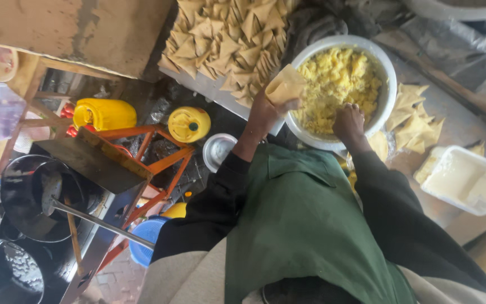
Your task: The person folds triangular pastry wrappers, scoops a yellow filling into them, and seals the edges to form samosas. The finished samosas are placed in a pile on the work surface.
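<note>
My left hand [262, 112] holds a folded, cone-shaped pastry sheet [286, 84] at the left rim of a large white bowl [390, 84]. The bowl is full of yellow mashed filling [336, 76]. My right hand [349, 121] rests in the filling at the near side of the bowl, fingers curled into it. A tray [198, 84] piled with several folded triangular pastries [226, 34] lies just left of the bowl. Both arms wear dark sleeves, and a green apron [305, 225] covers my front.
Loose pastry sheets [414, 121] and a white tub [468, 177] lie right of the bowl. Two yellow jerrycans [105, 112] [189, 124], an orange metal stand [147, 152], a small steel bowl [217, 149], a blue bucket [147, 239] and black frying pans with a ladle [35, 197] stand at the left.
</note>
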